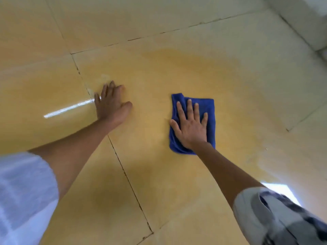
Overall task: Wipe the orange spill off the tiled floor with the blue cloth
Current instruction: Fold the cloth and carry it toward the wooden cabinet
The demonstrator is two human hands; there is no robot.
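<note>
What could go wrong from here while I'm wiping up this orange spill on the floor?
1. The left hand presses bare on the wet orange spill, so it could slip as you lean.
2. The folded blue cloth under the right hand is small beside the spill, which spans several tiles; it may saturate and merely smear liquid into the grout line.

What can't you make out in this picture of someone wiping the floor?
Head view only:
- The floor under the cloth: hidden by the cloth and the right hand pressed flat on it.
- How far the spill spreads: it runs off the left and bottom edges and fades softly.
- The floor under the left hand: covered by the palm.
- The top right corner: blurred, so what stands there is unclear.
</note>
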